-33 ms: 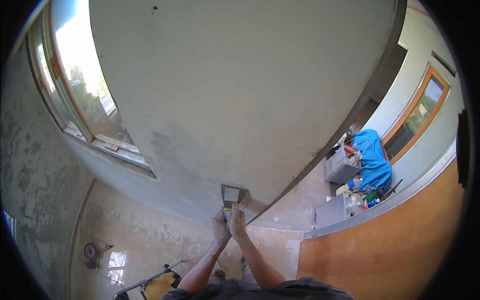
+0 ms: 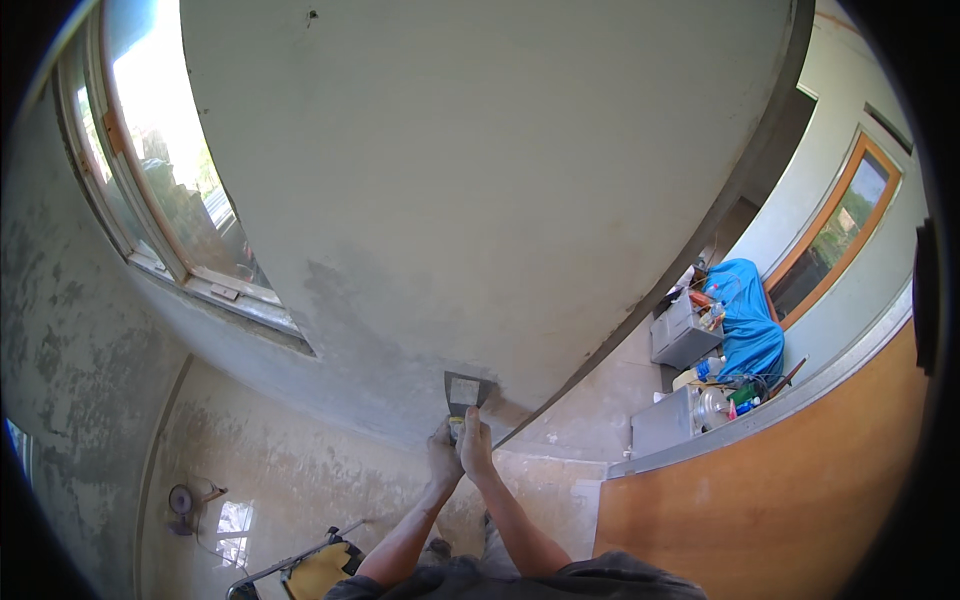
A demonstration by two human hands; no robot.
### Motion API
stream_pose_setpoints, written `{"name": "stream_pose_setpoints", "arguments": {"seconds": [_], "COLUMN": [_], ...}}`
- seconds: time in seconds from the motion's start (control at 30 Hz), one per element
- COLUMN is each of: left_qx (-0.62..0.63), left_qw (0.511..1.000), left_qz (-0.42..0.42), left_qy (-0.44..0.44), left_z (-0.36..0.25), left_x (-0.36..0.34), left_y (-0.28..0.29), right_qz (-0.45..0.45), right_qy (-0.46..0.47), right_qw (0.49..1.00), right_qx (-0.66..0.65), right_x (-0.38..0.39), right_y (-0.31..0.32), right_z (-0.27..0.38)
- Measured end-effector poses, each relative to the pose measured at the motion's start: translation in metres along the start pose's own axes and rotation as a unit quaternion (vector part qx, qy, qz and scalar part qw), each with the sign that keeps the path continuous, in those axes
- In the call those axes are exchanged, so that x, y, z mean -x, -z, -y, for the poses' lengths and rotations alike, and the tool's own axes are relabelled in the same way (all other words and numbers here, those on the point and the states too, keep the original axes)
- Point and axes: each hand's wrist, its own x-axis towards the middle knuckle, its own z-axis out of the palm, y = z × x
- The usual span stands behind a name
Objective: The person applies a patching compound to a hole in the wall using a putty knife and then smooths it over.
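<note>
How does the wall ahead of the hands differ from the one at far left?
The wall ahead is mostly pale and even, while the left wall is mottled dark grey. The wall ahead dominates the view; the left wall shows only along the edge. Both bear darker patches.

Two hands, one scraper in their grip! Right of the hands, two grey boxes, one blue sheet, one orange-framed pane; left, one yellow panel!
</note>
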Motion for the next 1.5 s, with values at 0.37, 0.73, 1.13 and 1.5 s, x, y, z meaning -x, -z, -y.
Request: {"name": "stream_pose_setpoints", "arguments": {"seconds": [0.37, 0.73, 1.13, 1.5], "left_qx": [-0.048, -0.047, -0.036, -0.04], "left_qw": [0.998, 0.996, 0.999, 0.999], "left_qz": [0.01, 0.017, 0.004, 0.014], "left_qy": [-0.05, -0.08, 0.032, 0.023], "left_z": [-0.047, -0.083, -0.053, -0.051], "left_x": [-0.023, -0.037, -0.001, 0.005], "left_y": [0.001, -0.002, 0.016, 0.019], "right_qz": [0.017, -0.002, -0.015, -0.037], "right_qy": [0.045, 0.073, -0.036, -0.056], "right_qw": [0.999, 0.997, 0.999, 0.998], "right_qx": [0.011, -0.029, -0.014, -0.001], "right_x": [-0.005, -0.009, 0.013, 0.019], "right_y": [-0.005, -0.014, -0.013, -0.016], "right_z": [0.043, 0.082, 0.026, 0.028]}}
